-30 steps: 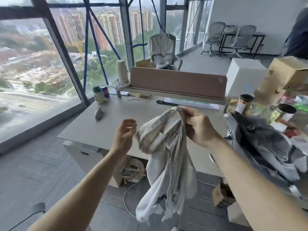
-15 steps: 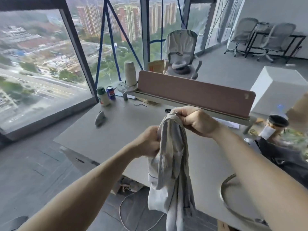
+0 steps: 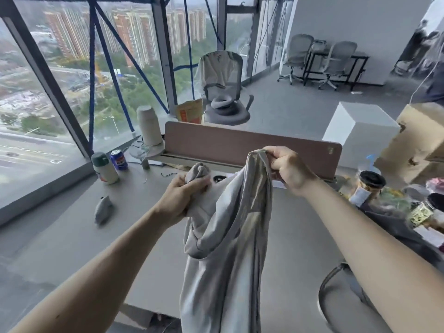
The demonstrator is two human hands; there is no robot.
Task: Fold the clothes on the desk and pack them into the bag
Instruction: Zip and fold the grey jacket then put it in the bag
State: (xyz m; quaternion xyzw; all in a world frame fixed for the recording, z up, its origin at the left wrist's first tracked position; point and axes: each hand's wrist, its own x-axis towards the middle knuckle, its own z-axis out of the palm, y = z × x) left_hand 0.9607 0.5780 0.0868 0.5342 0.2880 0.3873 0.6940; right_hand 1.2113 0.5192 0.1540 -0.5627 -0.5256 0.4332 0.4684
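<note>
The left hand (image 3: 185, 195) clutched a bunched corner of the grey garment (image 3: 228, 248), and the right hand (image 3: 288, 169) pinched its upper edge above the worktop (image 3: 144, 224). The rest hung past the worktop's near edge. Folding seemed barely begun, and packing the dark bag (image 3: 394, 231) at the worktop's right end remained.

The left hand (image 3: 185, 195), free a second ago, now grips a bunch of the grey garment (image 3: 228, 236).

Left hand (image 3: 185, 195), right hand (image 3: 288, 169) bare; both forearms bare right up to frame edge.
</note>
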